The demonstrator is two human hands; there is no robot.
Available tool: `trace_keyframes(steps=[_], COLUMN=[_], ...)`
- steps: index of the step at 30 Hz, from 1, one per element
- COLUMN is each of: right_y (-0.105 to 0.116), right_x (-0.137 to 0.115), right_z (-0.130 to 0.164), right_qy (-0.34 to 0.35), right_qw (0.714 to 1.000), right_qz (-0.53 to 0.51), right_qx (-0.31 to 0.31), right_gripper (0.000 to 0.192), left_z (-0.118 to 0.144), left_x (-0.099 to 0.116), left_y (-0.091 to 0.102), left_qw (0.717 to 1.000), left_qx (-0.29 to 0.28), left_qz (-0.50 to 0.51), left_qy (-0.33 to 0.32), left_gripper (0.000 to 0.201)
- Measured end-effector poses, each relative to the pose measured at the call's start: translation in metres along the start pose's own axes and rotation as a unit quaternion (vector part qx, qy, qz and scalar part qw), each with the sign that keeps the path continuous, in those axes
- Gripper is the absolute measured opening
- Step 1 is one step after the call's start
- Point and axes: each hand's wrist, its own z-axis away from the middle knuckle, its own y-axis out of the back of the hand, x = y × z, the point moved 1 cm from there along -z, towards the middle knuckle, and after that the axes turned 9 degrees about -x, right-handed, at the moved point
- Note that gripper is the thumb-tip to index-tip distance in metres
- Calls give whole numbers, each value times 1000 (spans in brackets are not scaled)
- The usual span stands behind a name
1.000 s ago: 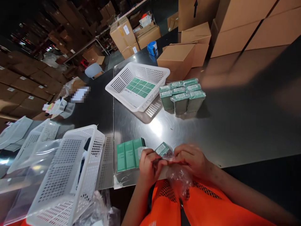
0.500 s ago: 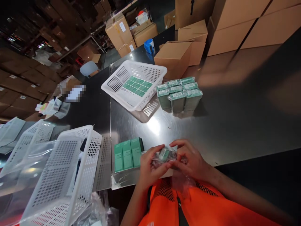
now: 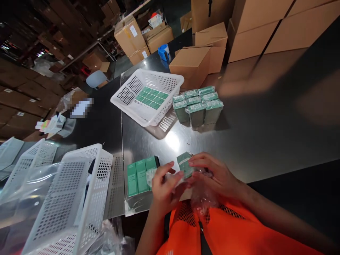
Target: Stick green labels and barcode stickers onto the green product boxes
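Head view, nearest me: my left hand [image 3: 164, 184] and right hand [image 3: 215, 175] both grip one small green box [image 3: 185, 164] in its clear plastic wrap [image 3: 203, 198], held just above the near edge of the steel surface [image 3: 265, 134]. Just left of my left hand lie three green boxes [image 3: 140, 175] side by side. Nearer left stands a white basket [image 3: 71, 198]. Farther off sits a cluster of wrapped boxes [image 3: 198, 104], and left of it another white basket [image 3: 147, 95] holding green boxes.
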Motion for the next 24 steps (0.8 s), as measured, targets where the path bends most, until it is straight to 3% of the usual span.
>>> trace_keyframes(steps=[4,8,10,12,15,19,21,24], right_y=[-8,-14,-14,-12,-9,-5,-2,5], right_x=[-6,-16,-18,-15,-7,-1,0,0], right_z=[-12,-27,-33,-35,-33,-24,-20,-18], right_qy=[-55,-164,-175,-169,-127,-6,48,107], right_qw=[998,971,965,972,988,991,986,973], right_qz=[-21,-155,-175,-139,-23,125,162,202], right_qx=[30,72,85,87,85,45,1,-40], right_gripper=[11,10,10,9,12,26,32,32], left_z=[-11,-23,-28,-30,-29,-24,-22,-19], left_x=[0,4,5,5,3,0,-2,-3], left_y=[5,11,13,13,10,4,2,3], left_qw=[998,1000,1000,998,995,996,993,987], left_qx=[-40,-7,-7,-47,-82,-1,37,60], left_qz=[-37,-7,-18,-34,-35,-78,-106,-130], left_qy=[-30,-24,-19,7,50,52,27,-68], left_gripper=[29,24,26,29,24,13,11,14])
